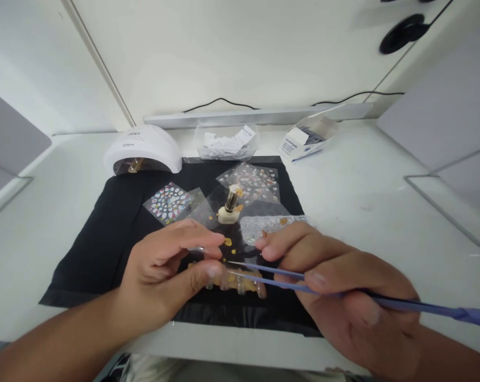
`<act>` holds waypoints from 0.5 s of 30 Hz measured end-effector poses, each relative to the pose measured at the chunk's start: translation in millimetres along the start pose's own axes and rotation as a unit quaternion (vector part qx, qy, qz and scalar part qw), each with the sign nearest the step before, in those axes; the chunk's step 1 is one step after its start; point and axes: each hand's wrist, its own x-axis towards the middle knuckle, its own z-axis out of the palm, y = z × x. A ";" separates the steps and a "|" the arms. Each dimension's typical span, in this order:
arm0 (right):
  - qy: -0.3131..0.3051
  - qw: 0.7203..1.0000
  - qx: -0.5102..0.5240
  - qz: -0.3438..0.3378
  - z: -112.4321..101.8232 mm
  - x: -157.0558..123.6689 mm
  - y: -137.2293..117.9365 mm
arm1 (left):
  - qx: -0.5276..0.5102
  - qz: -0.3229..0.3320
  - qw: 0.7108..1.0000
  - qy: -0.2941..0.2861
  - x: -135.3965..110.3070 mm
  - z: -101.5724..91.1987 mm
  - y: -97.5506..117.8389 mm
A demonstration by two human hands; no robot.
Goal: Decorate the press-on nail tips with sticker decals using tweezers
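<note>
Hands at work over a black mat [92,233] on a white bench [367,201]; clock directions are read from the cream bottle [228,214] with the gold cap, which stands upright on the mat. The right hand [343,281], at 4 o'clock, has its grip closed on purple tweezers [335,295], whose prongs are slightly parted and point toward 9 o'clock, the tips near the left thumb. The left hand [164,268], at 8 o'clock, brings thumb and forefinger close together; whether this grip holds anything cannot be told. At 6 o'clock, partly hidden by the left thumb, lies a row of clear nail tips [242,287] with yellowish material about them. Small yellow pieces [234,251] show just beside the left fingertips. A clear compartment case [251,228] lies at 4 o'clock, partly covered by the right fingers. A multicoloured sticker sheet [168,203] lies at 9 o'clock, and pale patterned sheets [259,180] overlap at 1 o'clock. Along the back stand a white lamp [144,143] at 10 o'clock, a clear tray [226,155] of white packets [227,144] at 12, and an open box of alcohol pads [299,151] at 2.
</note>
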 end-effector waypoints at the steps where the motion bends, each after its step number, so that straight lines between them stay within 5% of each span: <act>1: 0.007 1.000 0.000 -0.002 0.6 0.3 -0.1 | -0.002 0.002 1.000 -0.002 -0.2 0.0 -0.4; 15: -0.007 1.000 -0.012 0.001 -2.4 -6.1 -0.3 | -0.015 -0.041 0.999 0.009 -2.8 4.8 5.0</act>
